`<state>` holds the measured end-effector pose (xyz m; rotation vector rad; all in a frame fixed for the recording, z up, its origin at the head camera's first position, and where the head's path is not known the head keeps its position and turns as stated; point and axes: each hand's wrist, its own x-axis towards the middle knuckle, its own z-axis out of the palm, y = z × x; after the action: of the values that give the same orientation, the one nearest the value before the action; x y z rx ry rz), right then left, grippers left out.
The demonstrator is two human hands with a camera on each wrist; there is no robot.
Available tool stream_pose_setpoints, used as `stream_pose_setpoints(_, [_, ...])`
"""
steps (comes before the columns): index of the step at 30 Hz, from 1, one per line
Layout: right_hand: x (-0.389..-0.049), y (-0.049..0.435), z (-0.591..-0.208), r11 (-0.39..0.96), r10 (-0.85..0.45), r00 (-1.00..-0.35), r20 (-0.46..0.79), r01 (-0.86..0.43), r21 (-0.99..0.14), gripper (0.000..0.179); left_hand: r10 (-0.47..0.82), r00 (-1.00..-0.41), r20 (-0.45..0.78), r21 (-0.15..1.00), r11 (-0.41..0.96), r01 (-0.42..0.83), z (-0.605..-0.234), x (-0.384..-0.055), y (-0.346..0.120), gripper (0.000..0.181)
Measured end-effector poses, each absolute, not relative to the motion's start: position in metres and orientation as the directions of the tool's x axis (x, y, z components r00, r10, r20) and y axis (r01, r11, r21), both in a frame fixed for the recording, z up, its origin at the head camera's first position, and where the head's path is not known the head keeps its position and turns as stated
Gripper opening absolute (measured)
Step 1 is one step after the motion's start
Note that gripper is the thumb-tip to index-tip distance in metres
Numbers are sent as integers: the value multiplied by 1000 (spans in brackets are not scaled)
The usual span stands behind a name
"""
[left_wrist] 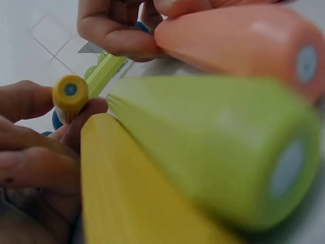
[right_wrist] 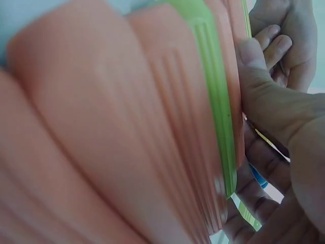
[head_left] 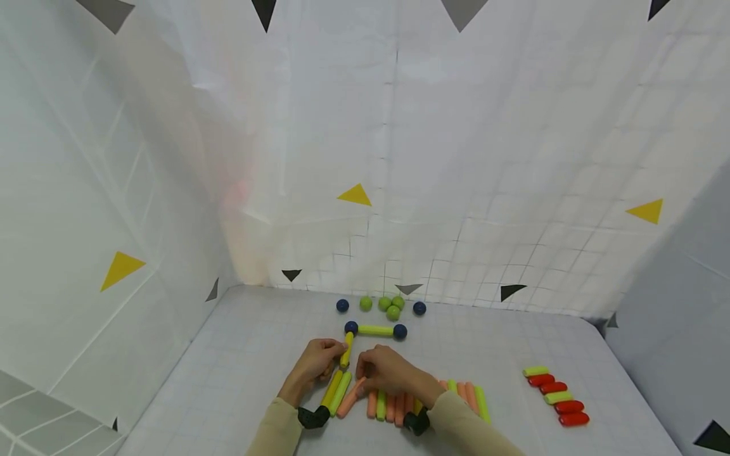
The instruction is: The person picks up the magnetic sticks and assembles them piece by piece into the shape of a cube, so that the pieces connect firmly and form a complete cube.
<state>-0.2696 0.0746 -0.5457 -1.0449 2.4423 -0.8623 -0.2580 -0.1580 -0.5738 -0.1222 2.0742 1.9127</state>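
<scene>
In the head view my left hand (head_left: 317, 362) pinches a yellow rod (head_left: 347, 348) between thumb and fingers. Its far end meets a dark blue ball (head_left: 350, 327); a lime rod (head_left: 375, 330) links that ball to a second blue ball (head_left: 400, 332). The left wrist view shows the held rod's near end (left_wrist: 70, 90), with a grey disc in it. My right hand (head_left: 390, 370) grips the upper end of a salmon rod (head_left: 350, 399). Beside that lie another yellow rod (head_left: 332, 389) and a lime rod (head_left: 341, 394). The right fingertips are partly hidden.
Salmon and lime rods (head_left: 381, 405) lie in a row under and around my right forearm. Loose green balls (head_left: 393, 312) and two blue balls (head_left: 419, 308) sit at the back. Several red and lime pieces (head_left: 569, 407) form a slanted row at right. White walls enclose the table (head_left: 228, 354).
</scene>
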Motion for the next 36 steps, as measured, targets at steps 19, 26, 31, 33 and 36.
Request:
stream_pose_setpoints(19, [-282,129,-548,579,-612,-790,43,-484,-656,14,128,-941,-315,946,126,-299,-575,-255,-156,32])
stream_pose_setpoints(26, [-282,159,-546,683,-446,-893,64,-386,-619,18,125,-937,-327,941,141,-309,-572,-255,-156,34])
stream_pose_setpoints(31, [-283,169,-545,756,-326,-945,10,-267,-598,32,131,-936,-328,941,133,-311,-571,-257,-158,34])
stream_pose_setpoints(33, [-283,171,-545,776,-275,-961,-24,-207,-596,31,132,-937,-324,943,125,-308,-571,-257,-158,34])
stream_pose_setpoints(36, [-281,172,-545,794,-217,-973,-73,-133,-593,31,135,-940,-314,947,118,-299,-572,-258,-159,34])
